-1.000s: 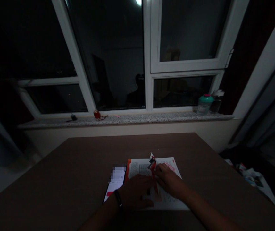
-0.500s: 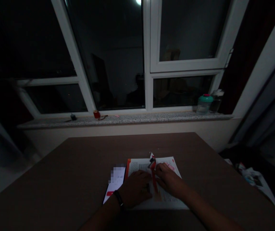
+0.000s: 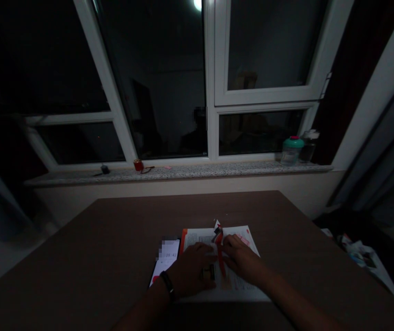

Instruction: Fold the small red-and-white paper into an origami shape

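An open book or magazine (image 3: 197,236) with printed pages and an orange left edge lies on the table. Down its middle runs a red strip, seemingly paper (image 3: 221,264), its curled top end poking past the page's upper edge. My left hand (image 3: 193,269), a dark band on its wrist, rests on the left part with thumb and fingers apart, fingertips near the strip. From the other side my right hand (image 3: 241,257) has bent fingers closed at the strip's right edge; the exact grip is hidden in the dim light. Beside my left hand lies a lit phone (image 3: 167,261).
The brown table (image 3: 131,225) ends below a granite windowsill (image 3: 190,171). On the sill stand a teal-lidded bottle (image 3: 291,149), a clear bottle (image 3: 309,145), a small red container (image 3: 138,165) and a small dark bottle (image 3: 105,168). Papers or bags (image 3: 362,255) lie right of the table.
My hands have barely moved on the pages; my left hand has shifted very slightly. The phone screen's display has changed and now shows large digits.
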The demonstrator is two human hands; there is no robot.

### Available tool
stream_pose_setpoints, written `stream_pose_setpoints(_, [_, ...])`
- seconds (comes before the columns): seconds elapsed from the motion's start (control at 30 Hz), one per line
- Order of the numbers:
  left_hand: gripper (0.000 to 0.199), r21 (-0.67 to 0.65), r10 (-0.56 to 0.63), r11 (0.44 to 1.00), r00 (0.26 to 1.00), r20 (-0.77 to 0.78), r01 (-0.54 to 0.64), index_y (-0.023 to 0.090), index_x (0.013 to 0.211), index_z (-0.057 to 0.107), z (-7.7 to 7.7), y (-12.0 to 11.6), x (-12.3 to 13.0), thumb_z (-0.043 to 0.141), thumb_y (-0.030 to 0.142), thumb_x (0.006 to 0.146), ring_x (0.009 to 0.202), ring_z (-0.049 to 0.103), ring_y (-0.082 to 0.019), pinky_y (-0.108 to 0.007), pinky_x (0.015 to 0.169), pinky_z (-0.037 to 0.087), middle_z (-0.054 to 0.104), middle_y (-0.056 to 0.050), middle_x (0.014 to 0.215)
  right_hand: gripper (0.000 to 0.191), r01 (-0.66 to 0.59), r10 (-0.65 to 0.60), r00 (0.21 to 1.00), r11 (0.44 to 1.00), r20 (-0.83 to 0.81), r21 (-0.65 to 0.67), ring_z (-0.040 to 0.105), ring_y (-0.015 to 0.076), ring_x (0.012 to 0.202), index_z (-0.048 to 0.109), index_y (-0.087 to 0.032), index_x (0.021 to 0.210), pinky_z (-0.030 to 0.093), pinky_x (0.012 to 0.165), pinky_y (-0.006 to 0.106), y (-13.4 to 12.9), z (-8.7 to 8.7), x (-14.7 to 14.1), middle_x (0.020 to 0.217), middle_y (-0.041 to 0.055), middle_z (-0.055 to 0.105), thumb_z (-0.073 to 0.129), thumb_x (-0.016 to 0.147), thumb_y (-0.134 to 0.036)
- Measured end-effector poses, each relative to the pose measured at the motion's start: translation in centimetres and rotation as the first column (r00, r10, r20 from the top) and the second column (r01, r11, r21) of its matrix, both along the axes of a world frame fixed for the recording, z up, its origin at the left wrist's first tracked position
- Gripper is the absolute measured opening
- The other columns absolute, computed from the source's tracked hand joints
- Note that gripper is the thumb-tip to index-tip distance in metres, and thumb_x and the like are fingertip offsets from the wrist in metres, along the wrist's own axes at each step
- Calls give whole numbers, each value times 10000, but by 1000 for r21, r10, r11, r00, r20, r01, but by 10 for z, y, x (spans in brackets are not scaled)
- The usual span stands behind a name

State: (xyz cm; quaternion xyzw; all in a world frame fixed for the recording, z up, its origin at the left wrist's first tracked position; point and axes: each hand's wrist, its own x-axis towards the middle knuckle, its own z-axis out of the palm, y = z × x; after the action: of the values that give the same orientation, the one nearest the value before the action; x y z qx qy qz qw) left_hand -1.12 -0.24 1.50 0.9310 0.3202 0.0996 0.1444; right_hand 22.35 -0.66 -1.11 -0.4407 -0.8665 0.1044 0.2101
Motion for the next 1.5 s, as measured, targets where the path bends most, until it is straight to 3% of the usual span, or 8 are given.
stream_pose_setpoints(0.2, [638, 19, -104, 994, 994, -20, 104, 284, 1309, 557, 8, -5, 3, 753, 562, 770, 1185, 484, -305, -430, 1028, 361, 569, -67, 1271, 358, 6, -6, 1000, 1000, 7, -5, 472, 255, 1047, 598, -239, 1216, 395, 944, 402, 1, -2, -1, 1135, 84, 543, 564, 871, -150])
stream_pose_setpoints(0.33, [528, 31, -145, 989, 989, -26, 145, 349, 1252, 608, 6, -6, 3, 704, 608, 802, 1209, 471, -312, -441, 1023, 357, 538, -48, 1307, 326, 13, -13, 1000, 1000, 16, -6, 473, 252, 1025, 604, -231, 1195, 391, 936, 405, 1, -2, -1, 1125, 84, 546, 552, 881, -161])
stream_pose_setpoints(0.7, [535, 24, -151, 988, 988, -25, 152, 372, 1232, 637, 0, -10, 2, 656, 684, 797, 1260, 422, -338, -465, 1049, 341, 485, -54, 1368, 349, -10, 10, 1000, 1000, -7, -12, 469, 251, 1030, 590, -236, 1229, 402, 919, 396, 1, -1, 1, 1118, 84, 536, 543, 890, -167])
stream_pose_setpoints(0.93, [580, 26, -85, 996, 996, -10, 85, 323, 1229, 620, 0, -16, 7, 711, 654, 761, 1203, 459, -346, -468, 1003, 386, 505, -80, 1330, 396, -12, 12, 1000, 1000, 6, -5, 473, 254, 1043, 571, -234, 1253, 403, 929, 396, 1, 0, 1, 1145, 87, 539, 539, 871, -137])
stream_pose_setpoints(1.1, [469, -24, -11, 1000, 999, -46, 10, 246, 1226, 575, 10, -16, 17, 727, 448, 830, 1169, 496, -306, -439, 1009, 392, 592, -71, 1229, 350, -22, 22, 1000, 1000, 5, 0, 480, 247, 1038, 587, -216, 1214, 405, 930, 389, 1, 0, 0, 1119, 89, 550, 513, 883, -128])
stream_pose_setpoints(1.27, [511, 0, 87, 996, 996, -26, -87, 253, 1312, 504, 8, -13, 17, 698, 310, 844, 1257, 435, -299, -461, 1065, 337, 518, -74, 1361, 307, -27, 27, 1000, 1000, -2, -1, 477, 246, 1056, 607, -215, 1166, 402, 942, 393, 1, -2, 1, 1139, 88, 544, 522, 883, -128])
stream_pose_setpoints(1.5, [543, 15, 104, 995, 995, -13, -103, 237, 1311, 479, 0, -7, 10, 702, 358, 831, 1239, 439, -309, -460, 1051, 351, 514, -87, 1343, 242, -8, 8, 1000, 1000, 8, -1, 484, 246, 1052, 625, -200, 1105, 413, 930, 380, 0, -1, 0, 1108, 88, 555, 520, 897, -137])
